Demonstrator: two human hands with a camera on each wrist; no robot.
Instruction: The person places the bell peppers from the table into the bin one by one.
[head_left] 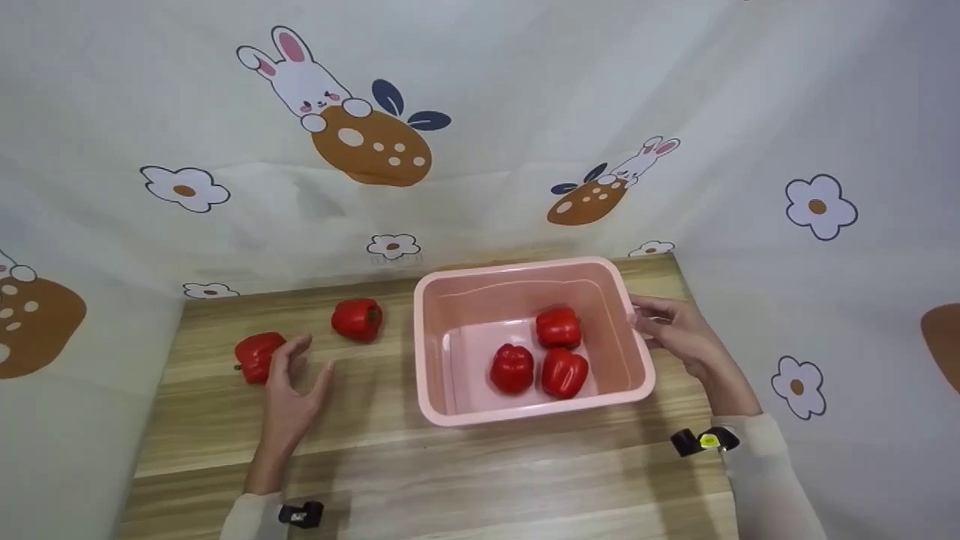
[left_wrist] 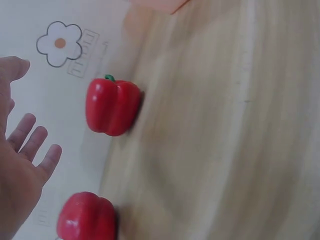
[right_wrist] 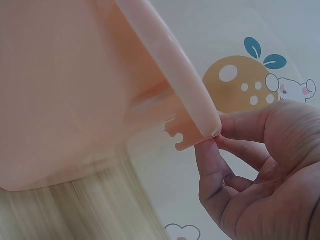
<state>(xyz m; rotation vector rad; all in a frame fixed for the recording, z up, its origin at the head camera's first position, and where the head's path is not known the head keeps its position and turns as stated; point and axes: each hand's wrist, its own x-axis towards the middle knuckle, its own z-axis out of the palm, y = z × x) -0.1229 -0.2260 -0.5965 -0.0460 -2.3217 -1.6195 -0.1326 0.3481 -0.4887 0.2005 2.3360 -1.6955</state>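
Note:
My left hand hovers with fingers spread and thumb apart, holding nothing. Just beyond its fingers lies a red bell pepper, partly covered by them in the head view. A second red bell pepper with a green stem sits between that hand and the pink plastic bin. Inside the bin, toward its right side, are three red bell peppers. At the bin's right rim, my right hand pinches the edge between thumb and fingers.
The wooden tabletop bears the bin and peppers. A pale cloth printed with rabbits and flowers stands behind the table and along both sides. The bin's far rim is close to the back cloth.

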